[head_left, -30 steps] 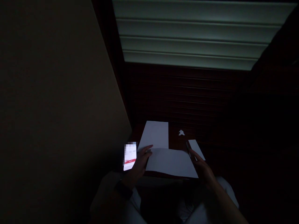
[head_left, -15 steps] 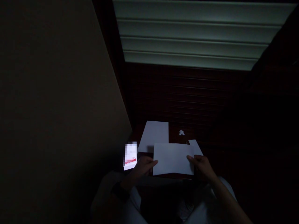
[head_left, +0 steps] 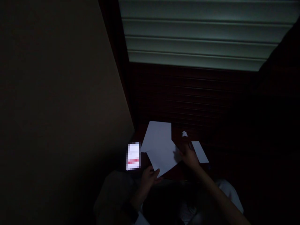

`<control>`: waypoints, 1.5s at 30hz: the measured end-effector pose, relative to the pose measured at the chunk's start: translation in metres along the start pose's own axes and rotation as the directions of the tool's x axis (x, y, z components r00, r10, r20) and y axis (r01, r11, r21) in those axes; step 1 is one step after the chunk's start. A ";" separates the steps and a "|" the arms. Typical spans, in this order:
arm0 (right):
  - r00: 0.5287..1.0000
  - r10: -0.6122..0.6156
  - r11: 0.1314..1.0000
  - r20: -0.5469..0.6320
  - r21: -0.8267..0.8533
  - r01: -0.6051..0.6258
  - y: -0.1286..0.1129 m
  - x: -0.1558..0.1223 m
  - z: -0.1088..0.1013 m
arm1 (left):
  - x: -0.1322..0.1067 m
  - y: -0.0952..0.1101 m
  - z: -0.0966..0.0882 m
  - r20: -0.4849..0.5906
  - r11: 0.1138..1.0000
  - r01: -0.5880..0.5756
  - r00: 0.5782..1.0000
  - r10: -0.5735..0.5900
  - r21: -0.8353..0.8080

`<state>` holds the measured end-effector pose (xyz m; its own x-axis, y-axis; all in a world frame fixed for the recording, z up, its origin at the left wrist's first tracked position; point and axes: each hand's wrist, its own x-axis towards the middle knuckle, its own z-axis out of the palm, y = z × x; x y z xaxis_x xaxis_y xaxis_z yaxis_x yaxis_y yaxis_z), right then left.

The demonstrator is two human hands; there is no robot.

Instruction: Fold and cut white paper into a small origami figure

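A white sheet of paper (head_left: 162, 159) is turned at an angle between my two hands. My left hand (head_left: 150, 177) pinches its near corner, with the thumb on top. At its right corner, my right hand (head_left: 190, 156) grips the sheet; most of those fingertips are dim or hidden. Behind the held sheet lies another white sheet (head_left: 158, 131), partly overlapped by it. Just right of my right hand is a narrow white paper strip (head_left: 200, 152). A small folded white paper shape (head_left: 184, 133) sits farther back on the dark table.
A lit screen (head_left: 133, 156), blurred out, stands left of the papers. A wall (head_left: 70, 78) rises on the left. Beyond the dark red-brown table (head_left: 177, 172) is a slatted panel (head_left: 194, 40), pale above and dark below. My legs are under the near edge. The scene is very dim.
The held sheet has turned clockwise from lying level to a slant. My left hand has moved nearer to me, and my right hand has moved slightly away and to the left.
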<state>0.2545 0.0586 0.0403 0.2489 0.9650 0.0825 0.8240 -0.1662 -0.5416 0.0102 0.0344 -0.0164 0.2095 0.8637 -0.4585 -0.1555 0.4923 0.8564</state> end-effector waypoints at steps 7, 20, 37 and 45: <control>0.952 -0.307 0.949 0.004 -0.078 0.306 -0.004 -0.055 0.048 | 0.003 -0.014 0.007 -0.079 0.998 -0.027 0.997 0.023 -0.058; 0.963 -0.255 0.962 -0.087 -0.126 0.243 0.030 -0.040 0.042 | -0.004 -0.027 -0.005 -0.096 0.996 -0.010 0.995 0.001 -0.093; 0.985 -0.172 0.925 0.012 -0.343 0.166 0.038 -0.012 0.031 | -0.004 -0.028 -0.009 -0.128 0.995 -0.020 0.992 0.007 -0.098; 0.963 -0.212 0.838 0.169 -0.476 0.268 0.028 -0.002 0.023 | -0.004 -0.023 -0.006 -0.141 0.999 -0.039 0.989 0.044 0.039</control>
<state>0.2654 0.0568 0.0055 -0.0211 0.9984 0.0526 0.9992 0.0228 -0.0332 0.0071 0.0201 -0.0360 0.0643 0.8911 -0.4493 -0.1262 0.4539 0.8821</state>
